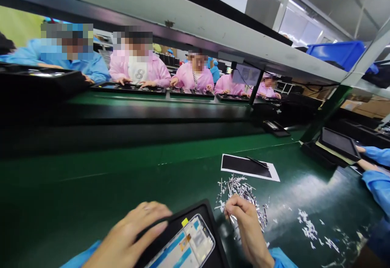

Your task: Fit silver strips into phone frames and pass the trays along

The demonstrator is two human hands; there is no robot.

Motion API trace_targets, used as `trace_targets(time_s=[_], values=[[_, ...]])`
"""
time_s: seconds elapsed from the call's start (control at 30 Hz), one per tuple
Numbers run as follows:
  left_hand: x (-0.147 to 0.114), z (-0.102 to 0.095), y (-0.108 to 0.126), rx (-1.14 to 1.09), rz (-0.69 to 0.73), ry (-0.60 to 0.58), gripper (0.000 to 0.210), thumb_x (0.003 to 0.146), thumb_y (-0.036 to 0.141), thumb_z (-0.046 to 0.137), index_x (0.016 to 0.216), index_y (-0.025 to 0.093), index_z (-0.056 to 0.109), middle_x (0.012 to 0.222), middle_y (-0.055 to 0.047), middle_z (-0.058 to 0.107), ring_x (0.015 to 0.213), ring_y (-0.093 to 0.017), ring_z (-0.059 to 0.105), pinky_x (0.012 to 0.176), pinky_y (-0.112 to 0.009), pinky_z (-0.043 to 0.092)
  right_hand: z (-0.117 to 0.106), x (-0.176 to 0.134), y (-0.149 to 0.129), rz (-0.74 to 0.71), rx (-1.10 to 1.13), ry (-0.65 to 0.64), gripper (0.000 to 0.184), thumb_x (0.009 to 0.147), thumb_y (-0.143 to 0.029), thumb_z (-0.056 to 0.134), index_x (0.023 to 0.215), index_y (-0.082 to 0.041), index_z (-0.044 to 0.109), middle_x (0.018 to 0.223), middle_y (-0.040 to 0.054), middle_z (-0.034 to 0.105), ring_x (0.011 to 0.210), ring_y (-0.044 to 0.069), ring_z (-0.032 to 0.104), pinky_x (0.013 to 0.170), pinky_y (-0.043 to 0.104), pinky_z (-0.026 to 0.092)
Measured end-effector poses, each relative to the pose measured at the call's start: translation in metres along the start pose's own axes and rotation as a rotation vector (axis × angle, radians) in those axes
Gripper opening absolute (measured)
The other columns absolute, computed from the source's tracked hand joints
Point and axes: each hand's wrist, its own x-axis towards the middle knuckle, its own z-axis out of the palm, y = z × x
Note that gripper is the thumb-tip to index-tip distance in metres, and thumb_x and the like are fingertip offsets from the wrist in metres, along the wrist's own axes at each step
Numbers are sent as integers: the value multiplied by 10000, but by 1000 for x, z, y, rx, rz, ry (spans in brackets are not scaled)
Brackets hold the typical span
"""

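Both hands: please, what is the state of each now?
Left hand: open, at the edge of the black tray.
Right hand: closed in a pinch; cannot tell whether it holds anything.

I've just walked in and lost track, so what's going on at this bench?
A person's left hand lies over the edge of a black rectangular tray that holds a flat, blue-striped, phone-shaped part. Their right hand, partly curled, is at a pile of small white and dark strips on the green table; whether it holds one is unclear. Beyond the pile, a dark slender tool lies on a black-centred white sheet.
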Motion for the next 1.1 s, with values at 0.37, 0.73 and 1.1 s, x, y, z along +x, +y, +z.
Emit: trace_targets(time_s=[0.37, 0.73, 1.1], values=[[56, 72, 64, -1020, -71, -269, 323, 647, 343, 595, 873, 113, 628, 623, -32, 600, 560, -133, 509, 557, -246, 382, 9, -4, 2, 183, 414, -170, 113, 642, -223, 580, 581, -140, 533, 586, 4, 489, 587, 109, 455, 586, 231, 349], [50, 68, 72, -1081, -99, -285, 237, 651, 372, 626, 679, 136, 619, 615, 6, 499, 535, -122, 513, 563, -242, 376, 16, -4, 9, 243, 527, -217, 160, 600, -268, 612, 583, -142, 514, 515, -1, 494, 474, 98, 448, 495, 224, 327], [48, 46, 84, -554, -41, -173, 258, 663, 393, 493, 602, 149, 552, 623, 3, 470, 634, -153, 451, 612, -260, 334, 12, -8, 20, 44, 176, -196, 208, 612, -340, 676, 550, -155, 603, 513, -24, 511, 517, 90, 447, 542, 215, 319]])
